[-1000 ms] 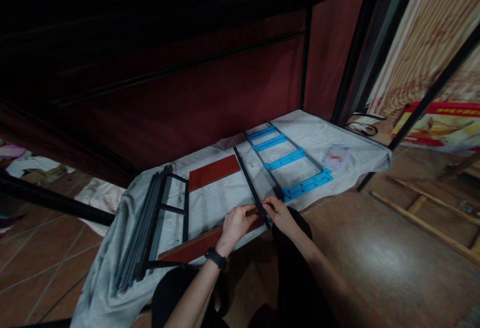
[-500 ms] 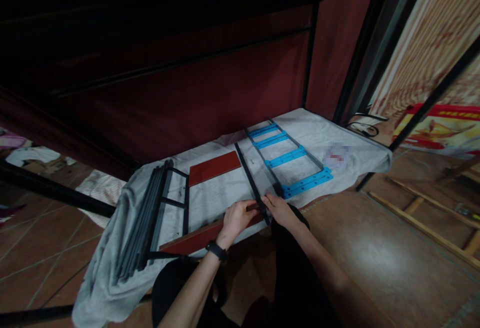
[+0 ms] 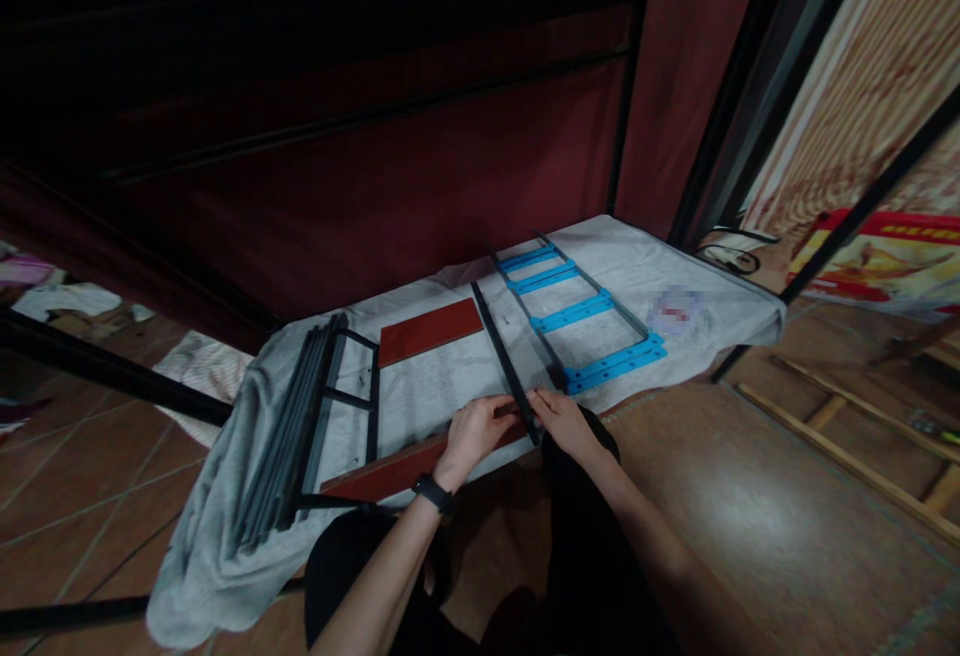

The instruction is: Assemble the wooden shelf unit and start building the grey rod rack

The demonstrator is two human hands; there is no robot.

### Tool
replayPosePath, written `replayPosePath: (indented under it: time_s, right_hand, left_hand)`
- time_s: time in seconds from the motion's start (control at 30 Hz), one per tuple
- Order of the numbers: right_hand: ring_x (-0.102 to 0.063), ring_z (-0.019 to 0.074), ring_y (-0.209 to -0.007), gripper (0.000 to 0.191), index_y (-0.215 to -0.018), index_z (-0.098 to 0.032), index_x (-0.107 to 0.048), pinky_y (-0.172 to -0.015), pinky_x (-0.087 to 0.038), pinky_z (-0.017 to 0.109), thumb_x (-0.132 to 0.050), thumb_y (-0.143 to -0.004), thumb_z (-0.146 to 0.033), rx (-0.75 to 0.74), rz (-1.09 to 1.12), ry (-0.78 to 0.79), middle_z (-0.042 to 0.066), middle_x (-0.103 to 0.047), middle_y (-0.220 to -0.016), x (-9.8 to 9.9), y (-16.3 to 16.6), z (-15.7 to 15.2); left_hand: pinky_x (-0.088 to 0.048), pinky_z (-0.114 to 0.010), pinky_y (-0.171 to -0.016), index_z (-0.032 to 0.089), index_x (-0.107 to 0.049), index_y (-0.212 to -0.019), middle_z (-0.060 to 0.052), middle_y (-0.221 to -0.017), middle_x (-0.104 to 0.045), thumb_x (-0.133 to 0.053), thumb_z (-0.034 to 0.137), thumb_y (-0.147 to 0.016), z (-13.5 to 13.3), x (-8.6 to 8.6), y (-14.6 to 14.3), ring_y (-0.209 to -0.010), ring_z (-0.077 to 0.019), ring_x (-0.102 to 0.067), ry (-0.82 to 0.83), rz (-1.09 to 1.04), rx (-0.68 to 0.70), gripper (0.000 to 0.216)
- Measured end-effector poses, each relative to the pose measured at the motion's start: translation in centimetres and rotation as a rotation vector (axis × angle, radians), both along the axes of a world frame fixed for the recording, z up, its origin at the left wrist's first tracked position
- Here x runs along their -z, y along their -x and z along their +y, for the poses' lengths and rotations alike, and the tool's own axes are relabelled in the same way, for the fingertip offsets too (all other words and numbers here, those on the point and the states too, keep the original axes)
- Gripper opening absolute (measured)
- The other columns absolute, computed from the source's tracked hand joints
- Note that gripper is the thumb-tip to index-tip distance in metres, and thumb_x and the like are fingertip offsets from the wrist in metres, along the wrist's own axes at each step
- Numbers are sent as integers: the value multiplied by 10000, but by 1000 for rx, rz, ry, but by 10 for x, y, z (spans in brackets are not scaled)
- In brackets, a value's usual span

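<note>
My left hand, with a dark band on its wrist, is closed over the right end of a long reddish-brown board. Its fingertips meet the near end of a black metal bar. From the other side my right hand grips that bar, its fingers pressed to the joint; what lies between the fingertips is hidden. The board's left end meets a black ladder-like frame. A second reddish board lies between the frame and the bar, farther back.
A grey cloth covers the low surface. Several dark metal tubes lie at its left. Right of the bar is a rack with blue crosspieces. A dark red panel rises behind. A wooden frame lies on the floor at right.
Both hands stay at the joint between board and bar, with only slight finger movement. The view has shifted a little.
</note>
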State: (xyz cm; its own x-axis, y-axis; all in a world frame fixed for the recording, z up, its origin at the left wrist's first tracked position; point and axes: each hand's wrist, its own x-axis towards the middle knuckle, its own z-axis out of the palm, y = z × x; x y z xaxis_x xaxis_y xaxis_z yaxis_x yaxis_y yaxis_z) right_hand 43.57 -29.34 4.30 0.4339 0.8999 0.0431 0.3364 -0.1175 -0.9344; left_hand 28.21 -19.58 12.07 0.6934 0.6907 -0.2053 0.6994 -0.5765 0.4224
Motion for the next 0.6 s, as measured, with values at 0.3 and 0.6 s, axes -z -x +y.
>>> replayPosePath:
  time_s: [0.3, 0.6]
  right_hand:
    - [-613, 209, -755, 304, -807, -272, -509, -775, -501, 337, -416, -1009, -480, 33, -56, -148, 12, -594, -764, -1, 6, 3]
    - [-615, 193, -746, 370, -877, -263, -547, -714, -487, 308, -434, -1012, -588, 49, 103, -156, -8, -604, -773, 3, 6, 2]
  left_hand:
    - [-533, -305, -980, 351, -780, -1284, -4, -1270, -798, -674, 318, -989, -1, -1, 0, -1204, -256, -733, -8, 10, 9, 315]
    - [-539, -334, -999, 335, -768, -1312, -14, -1301, -785, -678, 324, -989, 1, 1, 0, -1238, -283, -722, -13, 21, 17, 335]
